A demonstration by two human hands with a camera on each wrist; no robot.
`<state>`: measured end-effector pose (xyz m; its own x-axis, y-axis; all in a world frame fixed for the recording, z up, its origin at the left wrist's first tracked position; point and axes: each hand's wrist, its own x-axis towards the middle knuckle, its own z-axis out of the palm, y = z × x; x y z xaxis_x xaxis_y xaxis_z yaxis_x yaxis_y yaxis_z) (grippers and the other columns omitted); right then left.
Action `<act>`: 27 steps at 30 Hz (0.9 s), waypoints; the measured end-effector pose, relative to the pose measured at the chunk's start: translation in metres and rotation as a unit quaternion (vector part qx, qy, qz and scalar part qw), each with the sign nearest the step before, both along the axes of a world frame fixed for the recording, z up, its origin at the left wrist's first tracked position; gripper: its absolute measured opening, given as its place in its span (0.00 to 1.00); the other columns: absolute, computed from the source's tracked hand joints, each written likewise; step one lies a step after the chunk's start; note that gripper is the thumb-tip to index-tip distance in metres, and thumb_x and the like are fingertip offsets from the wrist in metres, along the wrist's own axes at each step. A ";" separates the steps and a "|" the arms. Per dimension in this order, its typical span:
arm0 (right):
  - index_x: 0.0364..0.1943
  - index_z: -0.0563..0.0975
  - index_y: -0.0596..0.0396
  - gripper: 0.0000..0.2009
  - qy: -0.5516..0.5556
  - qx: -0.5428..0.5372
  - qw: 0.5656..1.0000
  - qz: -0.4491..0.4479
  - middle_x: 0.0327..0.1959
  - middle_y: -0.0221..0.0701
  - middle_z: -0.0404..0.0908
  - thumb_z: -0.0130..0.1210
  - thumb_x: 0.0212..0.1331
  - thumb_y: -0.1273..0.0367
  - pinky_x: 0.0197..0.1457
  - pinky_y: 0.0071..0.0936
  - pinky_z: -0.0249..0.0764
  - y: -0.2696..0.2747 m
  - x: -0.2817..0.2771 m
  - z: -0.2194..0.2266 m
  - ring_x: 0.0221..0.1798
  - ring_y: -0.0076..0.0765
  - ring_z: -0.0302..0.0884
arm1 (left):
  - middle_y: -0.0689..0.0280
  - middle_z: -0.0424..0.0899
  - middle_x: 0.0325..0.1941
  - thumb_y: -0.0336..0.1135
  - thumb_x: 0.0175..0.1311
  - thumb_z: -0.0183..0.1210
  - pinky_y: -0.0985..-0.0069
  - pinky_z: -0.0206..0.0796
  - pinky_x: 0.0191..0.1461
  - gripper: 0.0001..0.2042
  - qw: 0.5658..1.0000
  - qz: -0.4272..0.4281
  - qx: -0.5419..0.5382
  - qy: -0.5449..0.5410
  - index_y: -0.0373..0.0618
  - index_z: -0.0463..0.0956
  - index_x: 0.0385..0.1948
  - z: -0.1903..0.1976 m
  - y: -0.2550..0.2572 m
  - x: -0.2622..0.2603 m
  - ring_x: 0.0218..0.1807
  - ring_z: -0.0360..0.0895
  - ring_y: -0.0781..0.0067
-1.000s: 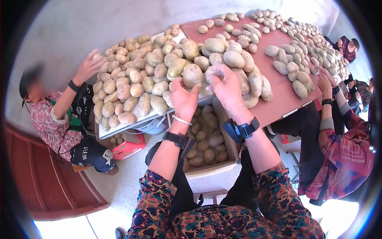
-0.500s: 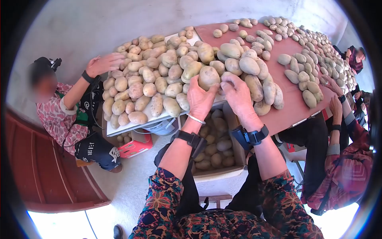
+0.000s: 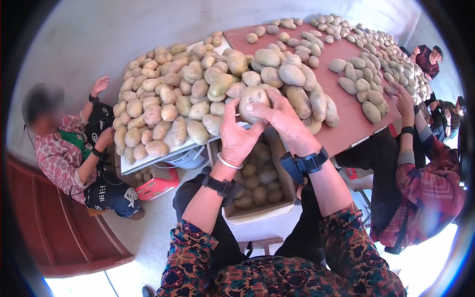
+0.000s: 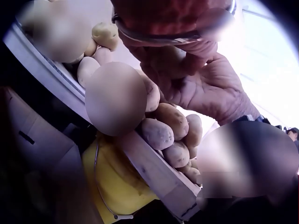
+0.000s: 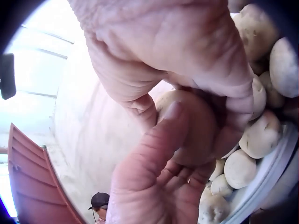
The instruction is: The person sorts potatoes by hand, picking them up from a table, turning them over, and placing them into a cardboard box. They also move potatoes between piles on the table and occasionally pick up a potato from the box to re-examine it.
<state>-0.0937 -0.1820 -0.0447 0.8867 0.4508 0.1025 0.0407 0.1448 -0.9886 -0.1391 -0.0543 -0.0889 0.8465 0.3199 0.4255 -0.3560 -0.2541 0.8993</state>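
Note:
Both hands hold one large, pale potato (image 3: 253, 104) just above the near edge of the potato pile. My left hand (image 3: 238, 132) cups it from the left and below. From the right, my right hand (image 3: 288, 119) grips it with the thumb laid across its front. Seen from the right wrist, the potato (image 5: 198, 128) sits between the fingers of both hands, and the left thumb presses its skin. In the left wrist view my left hand (image 4: 163, 28) covers most of it. Below the hands stands a cardboard box (image 3: 264, 212) with potatoes inside.
Potatoes (image 3: 170, 94) lie heaped on a white tabletop, and more (image 3: 363, 81) on the reddish board (image 3: 341, 116) to the right. A person (image 3: 64, 143) sits at the left, another (image 3: 420, 193) works close on the right. A bucket (image 3: 187, 157) stands under the table's edge.
My right hand has come onto the potato that my left hand was holding, its thumb now across the front. The person at the left has drawn an arm back from the pile.

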 end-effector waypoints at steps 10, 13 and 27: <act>0.63 0.66 0.57 0.29 0.093 0.198 0.954 0.207 0.53 0.33 0.76 0.63 0.57 0.67 0.55 0.32 0.78 0.008 -0.006 0.011 0.55 0.30 0.77 | 0.59 0.79 0.48 0.28 0.43 0.76 0.68 0.73 0.51 0.31 0.955 0.114 0.198 -0.191 0.42 0.73 0.53 0.027 0.028 -0.035 0.50 0.77 0.59; 0.64 0.65 0.55 0.31 0.073 0.137 0.963 0.218 0.54 0.33 0.75 0.64 0.58 0.67 0.54 0.32 0.80 0.014 -0.017 0.022 0.56 0.29 0.76 | 0.57 0.76 0.52 0.20 0.42 0.69 0.62 0.70 0.56 0.28 0.918 0.166 0.285 -0.221 0.42 0.74 0.51 0.027 0.044 -0.038 0.53 0.74 0.51; 0.41 0.79 0.62 0.13 -0.154 -0.162 0.974 -0.047 0.29 0.44 0.83 0.57 0.62 0.64 0.41 0.35 0.78 0.045 0.000 -0.005 0.34 0.46 0.84 | 0.61 0.79 0.47 0.36 0.55 0.68 0.73 0.71 0.53 0.26 0.950 0.075 -0.296 0.067 0.35 0.69 0.53 -0.001 0.068 -0.037 0.47 0.79 0.68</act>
